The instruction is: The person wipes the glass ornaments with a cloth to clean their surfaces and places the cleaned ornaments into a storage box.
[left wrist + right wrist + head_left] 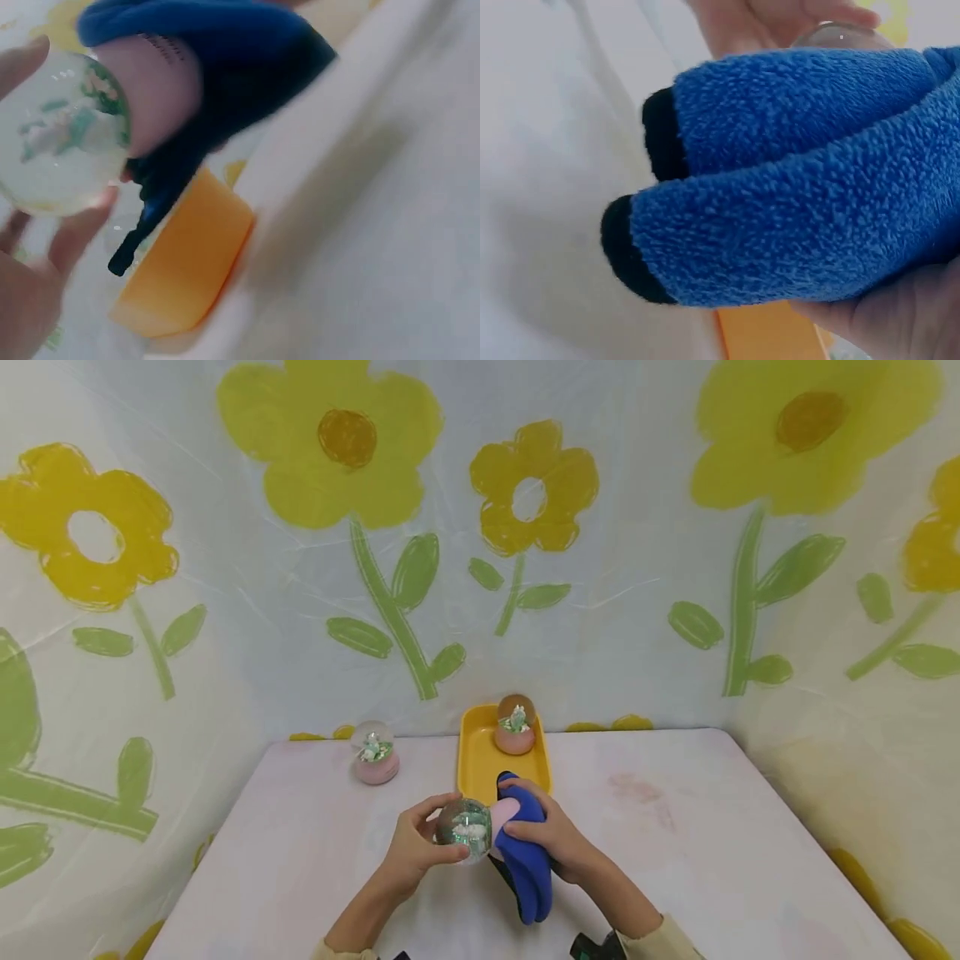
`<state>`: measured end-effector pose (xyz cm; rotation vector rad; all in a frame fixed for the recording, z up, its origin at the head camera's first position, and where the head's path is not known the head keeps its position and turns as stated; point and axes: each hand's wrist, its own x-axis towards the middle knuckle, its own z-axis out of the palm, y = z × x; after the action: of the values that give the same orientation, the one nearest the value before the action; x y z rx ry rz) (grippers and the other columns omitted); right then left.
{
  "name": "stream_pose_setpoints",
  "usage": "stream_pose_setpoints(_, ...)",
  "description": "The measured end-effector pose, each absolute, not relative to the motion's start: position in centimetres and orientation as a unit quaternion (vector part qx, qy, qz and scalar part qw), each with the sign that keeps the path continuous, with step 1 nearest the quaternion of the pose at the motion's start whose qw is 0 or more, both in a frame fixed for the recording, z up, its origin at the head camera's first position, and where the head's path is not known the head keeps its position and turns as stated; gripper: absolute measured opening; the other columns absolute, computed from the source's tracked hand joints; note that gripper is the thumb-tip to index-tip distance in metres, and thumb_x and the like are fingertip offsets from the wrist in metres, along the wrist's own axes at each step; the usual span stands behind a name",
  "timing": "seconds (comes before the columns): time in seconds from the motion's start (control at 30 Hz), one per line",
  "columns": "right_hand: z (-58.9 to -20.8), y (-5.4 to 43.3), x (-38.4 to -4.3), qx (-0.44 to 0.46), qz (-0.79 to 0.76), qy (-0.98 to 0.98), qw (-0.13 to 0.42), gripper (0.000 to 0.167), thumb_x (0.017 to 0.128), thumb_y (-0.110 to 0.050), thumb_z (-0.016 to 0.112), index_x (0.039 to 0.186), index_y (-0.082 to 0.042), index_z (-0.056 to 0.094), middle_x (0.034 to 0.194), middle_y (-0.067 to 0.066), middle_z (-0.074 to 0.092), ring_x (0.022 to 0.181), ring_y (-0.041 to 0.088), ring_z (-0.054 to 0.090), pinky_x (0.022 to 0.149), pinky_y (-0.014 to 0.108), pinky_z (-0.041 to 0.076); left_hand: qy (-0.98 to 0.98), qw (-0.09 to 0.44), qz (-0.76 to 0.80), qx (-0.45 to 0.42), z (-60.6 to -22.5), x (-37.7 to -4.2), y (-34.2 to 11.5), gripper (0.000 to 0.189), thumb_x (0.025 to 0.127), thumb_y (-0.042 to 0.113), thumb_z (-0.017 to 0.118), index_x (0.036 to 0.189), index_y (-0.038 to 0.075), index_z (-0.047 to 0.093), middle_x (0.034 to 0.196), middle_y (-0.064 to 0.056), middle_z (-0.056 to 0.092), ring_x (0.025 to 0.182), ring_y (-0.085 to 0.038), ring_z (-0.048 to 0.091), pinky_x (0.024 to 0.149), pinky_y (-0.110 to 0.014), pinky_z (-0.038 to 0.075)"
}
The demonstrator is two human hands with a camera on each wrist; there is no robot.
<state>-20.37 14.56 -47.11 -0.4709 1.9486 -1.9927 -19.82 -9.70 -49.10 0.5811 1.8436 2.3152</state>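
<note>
A snow globe (467, 828) with a pink base lies sideways in the air above the table's front. My left hand (418, 842) grips its clear glass ball between thumb and fingers. Around the pink base (154, 94), my right hand (551, 831) holds a folded blue cloth (527, 868) with dark edging. The cloth fills most of the right wrist view and covers part of the base. Behind the hands sits a yellow tray (476, 752), with a second snow globe (515, 725) upright at its right side. A third snow globe (373, 753) stands on the table to the left.
The pale table (300, 852) reaches back to a hanging cloth backdrop (622, 610) printed with yellow flowers. The same flowered fabric encloses the left and right sides. Dark gear (596, 946) shows near my right wrist.
</note>
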Motion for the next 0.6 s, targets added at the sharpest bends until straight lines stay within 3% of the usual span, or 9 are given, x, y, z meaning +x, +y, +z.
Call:
stream_pose_setpoints(0.17,-46.8,14.3,-19.8,-0.171,-0.703,0.673,0.152,0.063,0.089,-0.021,0.066,0.143,-0.013,0.036,0.128,0.022,0.042,0.106,0.032,0.052,0.084,0.043,0.052,0.610,-0.027,0.731,0.304,-49.9,-19.8,-9.7,0.068,0.065,-0.008,0.084,0.127,-0.005,0.057,0.123,-0.025,0.051,0.114,-0.032,0.053,0.084,-0.044,0.054)
stream_pose_setpoints(0.37,-46.2,13.7,-18.9,-0.169,-0.667,0.720,0.093,0.064,0.084,-0.022,0.073,0.140,-0.020,0.041,0.125,0.020,0.046,0.102,0.033,0.053,0.079,0.043,0.052,0.587,-0.053,0.734,0.337,-50.2,-20.3,-9.8,0.065,0.067,-0.007,0.083,0.125,-0.010,0.055,0.121,-0.028,0.052,0.110,-0.028,0.057,0.083,-0.038,0.055)
stream_pose_setpoints(0.5,-46.3,13.3,-18.4,-0.179,-0.610,0.772,0.013,0.070,0.078,-0.025,0.079,0.138,-0.026,0.043,0.123,0.016,0.050,0.100,0.031,0.055,0.076,0.044,0.053,0.573,0.004,0.775,0.268,-50.2,-20.5,-9.5,0.064,0.071,-0.004,0.080,0.129,-0.010,0.051,0.123,-0.023,0.052,0.108,-0.028,0.058,0.082,-0.035,0.055)
stream_pose_setpoints(0.6,-46.6,13.4,-17.7,-0.185,-0.559,0.807,-0.048,0.076,0.072,-0.031,0.084,0.136,-0.034,0.043,0.124,0.007,0.052,0.101,0.029,0.055,0.076,0.044,0.053,0.541,0.102,0.816,0.177,-50.0,-20.2,-9.1,0.062,0.076,-0.001,0.074,0.134,-0.002,0.050,0.126,-0.015,0.051,0.103,-0.024,0.060,0.077,-0.035,0.056)
